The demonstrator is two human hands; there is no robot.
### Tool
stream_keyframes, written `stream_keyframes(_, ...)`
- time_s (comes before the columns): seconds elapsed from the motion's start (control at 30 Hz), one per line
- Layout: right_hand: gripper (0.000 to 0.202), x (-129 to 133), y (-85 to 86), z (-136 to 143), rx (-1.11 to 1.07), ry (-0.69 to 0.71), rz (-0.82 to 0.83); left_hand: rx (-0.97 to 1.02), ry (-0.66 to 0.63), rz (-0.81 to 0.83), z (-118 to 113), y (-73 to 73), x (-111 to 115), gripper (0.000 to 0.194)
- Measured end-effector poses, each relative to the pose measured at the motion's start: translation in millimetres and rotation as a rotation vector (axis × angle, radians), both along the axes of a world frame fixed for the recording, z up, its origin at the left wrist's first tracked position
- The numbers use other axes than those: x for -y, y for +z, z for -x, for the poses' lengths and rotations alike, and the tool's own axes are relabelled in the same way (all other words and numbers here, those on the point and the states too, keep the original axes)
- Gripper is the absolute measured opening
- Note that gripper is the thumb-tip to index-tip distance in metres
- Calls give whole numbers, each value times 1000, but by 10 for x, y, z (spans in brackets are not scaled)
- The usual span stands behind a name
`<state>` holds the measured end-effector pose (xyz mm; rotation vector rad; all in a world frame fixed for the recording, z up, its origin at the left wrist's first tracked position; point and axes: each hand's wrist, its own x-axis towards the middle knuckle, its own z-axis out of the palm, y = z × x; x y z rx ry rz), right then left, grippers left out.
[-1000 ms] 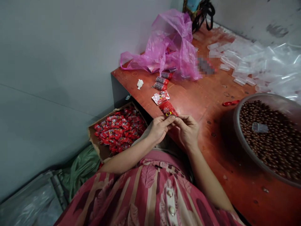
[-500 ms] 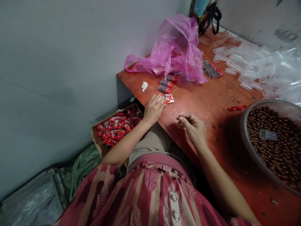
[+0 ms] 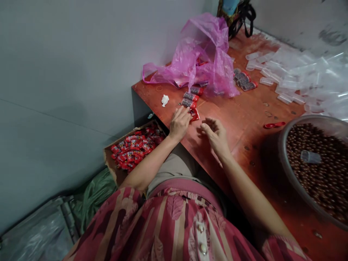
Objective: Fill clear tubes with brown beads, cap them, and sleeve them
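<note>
One counter (image 3: pixel 239 105), one basin (image 3: pixel 283 156) right, one pink bag (image 3: pixel 201 50) far, our right hand (image 3: pixel 216 137), grip narrowly parted, our left hand (image 3: pixel 179 125) over one red packet (image 3: pixel 194 115) at left, grip unclear, visible end pointing right, long axis hidden, three tubes (image 3: pixel 190 96) just beyond

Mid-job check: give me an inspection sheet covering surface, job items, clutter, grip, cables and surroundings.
Surface: reddish table, scuffed and spotted.
Job items: red packet partly under the left hand; dark-filled tubes just beyond; basin of brown balls, with a clear cup lying on them; heap of clear tubes behind; box of red pieces beside the table, lower down.
Clutter: pink bag, white scrap, small red item.
Grip: left hand on the packet, closure unclear; right hand half-open, nothing seen in it.
Cables: black loop at the far corner; strap or cord, cannot tell.
Surroundings: grey wall; green bag below.
</note>
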<state>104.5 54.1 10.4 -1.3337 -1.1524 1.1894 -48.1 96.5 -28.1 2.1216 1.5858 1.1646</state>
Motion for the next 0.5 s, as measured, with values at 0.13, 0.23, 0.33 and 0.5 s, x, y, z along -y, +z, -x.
stream_keyframes(0.13, 46, -138, 0, 121, -118, -18, -19, 168, -78, -42, -94, 144, 295, 23)
stream_keyframes(0.23, 39, -173, 45, 81, -85, 51, -43, 334, -42, 72, -41, 280, 466, 28)
stream_keyframes(0.33, 43, -211, 147, -16, 18, 336, 1, 448, -110, 360, 117, 368, 526, 30)
stream_keyframes(0.5, 31, -471, 330, 22, 387, 731, -25, 571, -250, 645, 302, 372, 546, 39)
